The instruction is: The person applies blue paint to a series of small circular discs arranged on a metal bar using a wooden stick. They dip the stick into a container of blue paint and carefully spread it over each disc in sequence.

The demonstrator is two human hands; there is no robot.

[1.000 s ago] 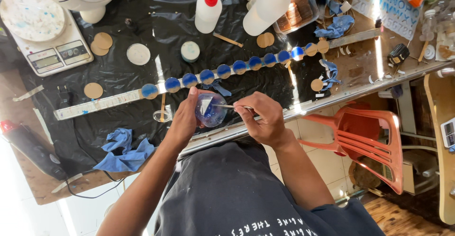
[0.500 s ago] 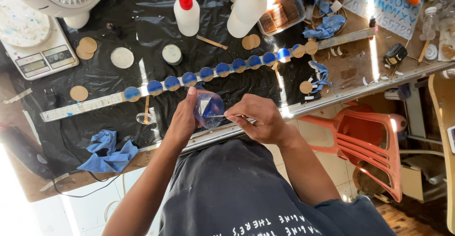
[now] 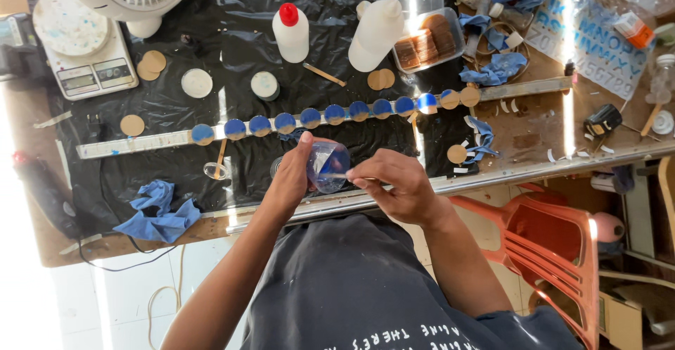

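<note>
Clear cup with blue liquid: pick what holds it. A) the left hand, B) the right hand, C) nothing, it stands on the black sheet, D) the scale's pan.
A: the left hand grips the clear cup above the table edge, while the right hand pokes a thin stick into it.

Bright daylight, blown-out left edge, glare streaks, sharp focus.

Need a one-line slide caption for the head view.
Left hand holds a clear cup of blue liquid, right hand stirs it with a stick above a row of blue-coated discs.
</note>
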